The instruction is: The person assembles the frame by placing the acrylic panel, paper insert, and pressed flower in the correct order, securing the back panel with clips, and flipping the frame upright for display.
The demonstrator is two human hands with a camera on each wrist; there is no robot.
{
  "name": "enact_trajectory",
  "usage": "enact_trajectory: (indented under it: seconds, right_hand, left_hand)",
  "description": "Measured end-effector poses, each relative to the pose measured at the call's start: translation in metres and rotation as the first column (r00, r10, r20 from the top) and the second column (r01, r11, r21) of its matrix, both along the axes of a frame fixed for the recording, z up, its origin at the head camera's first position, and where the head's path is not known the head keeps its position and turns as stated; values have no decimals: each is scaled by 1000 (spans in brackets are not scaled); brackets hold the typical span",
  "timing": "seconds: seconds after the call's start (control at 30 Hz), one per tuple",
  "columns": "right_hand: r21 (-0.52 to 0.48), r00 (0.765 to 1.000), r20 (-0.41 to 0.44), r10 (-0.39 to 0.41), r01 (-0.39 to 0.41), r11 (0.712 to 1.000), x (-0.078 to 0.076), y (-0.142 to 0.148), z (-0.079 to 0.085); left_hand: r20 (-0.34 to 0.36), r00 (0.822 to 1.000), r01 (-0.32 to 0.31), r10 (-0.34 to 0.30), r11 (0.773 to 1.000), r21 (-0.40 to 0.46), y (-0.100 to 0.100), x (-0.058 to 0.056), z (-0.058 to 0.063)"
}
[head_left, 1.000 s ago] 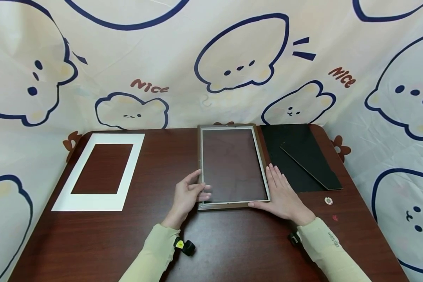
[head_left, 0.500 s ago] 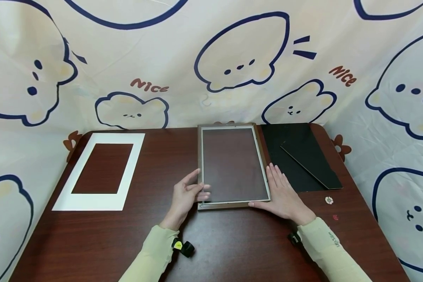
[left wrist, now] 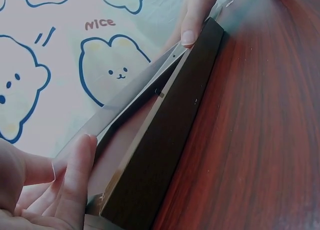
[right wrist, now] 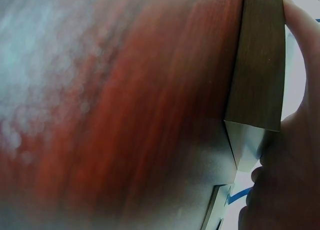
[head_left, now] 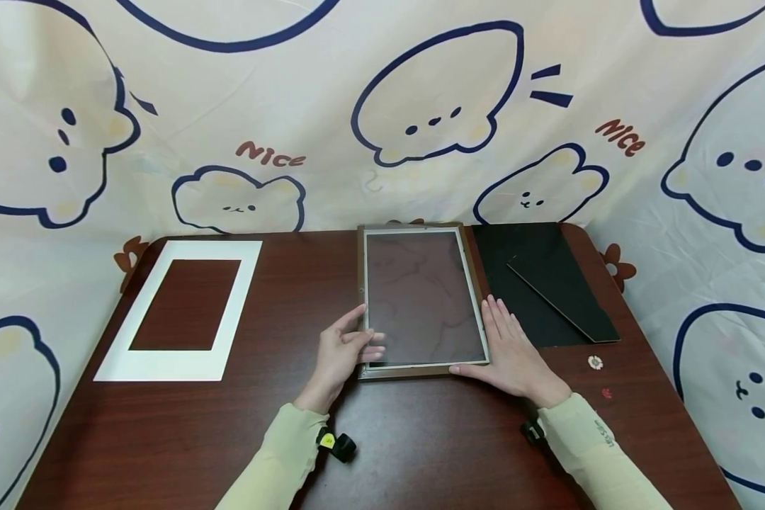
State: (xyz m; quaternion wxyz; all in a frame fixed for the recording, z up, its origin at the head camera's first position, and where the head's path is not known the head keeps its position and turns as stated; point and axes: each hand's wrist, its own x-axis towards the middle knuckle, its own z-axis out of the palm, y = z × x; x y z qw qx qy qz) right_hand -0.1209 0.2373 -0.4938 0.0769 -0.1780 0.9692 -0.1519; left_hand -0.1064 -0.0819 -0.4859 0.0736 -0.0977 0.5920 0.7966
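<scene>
A brown picture frame (head_left: 408, 371) with a pale inner lip lies on the table, its long sides pointing away from me. A clear sheet (head_left: 421, 304) spans its opening, with wavy reflections across it. My left hand (head_left: 344, 354) pinches the sheet's near left part between thumb and fingers. In the left wrist view the clear sheet (left wrist: 117, 107) bows up above the frame's wooden side (left wrist: 165, 135). My right hand (head_left: 516, 354) lies with straight fingers along the frame's right side, its thumb at the near edge. The right wrist view shows that thumb and palm against the frame's corner (right wrist: 257, 84).
A white mat board (head_left: 115, 361) with a cut-out window lies at the left. Right of the frame is a black backing board (head_left: 516, 244) with a slanted stand flap. A small white flower (head_left: 595, 363) and a small red piece (head_left: 606, 393) lie near it.
My left hand has shifted very slightly to the right, and wavy reflections have appeared on the clear sheet. My right hand and the frame have stayed in place.
</scene>
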Motion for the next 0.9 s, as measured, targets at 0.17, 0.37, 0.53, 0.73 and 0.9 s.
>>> enact_trajectory:
  seconds: [0.17,0.37,0.53,0.73,0.9]
  right_hand:
    - [10,1000,-6,2,-2,1000,0,0,0]
    - [15,1000,-12,5,-4,1000,1,0,0]
    - [10,1000,-11,2,-2,1000,1,-1,1]
    - [5,1000,-5,2,-2,1000,1,-2,1]
    - [4,1000,-3,-2,2,1000,1,-2,1]
  left_hand:
    - [10,1000,9,-9,1000,-6,2,0,1]
    - [9,998,65,-65,995,-81,0,-2,3]
    - [-46,995,72,-91,949,-306,-3,-4,6]
    - [-138,987,0,-83,859,-513,-5,-8,8]
    - [-256,954,-88,-156,670,-737,-8,-11,6]
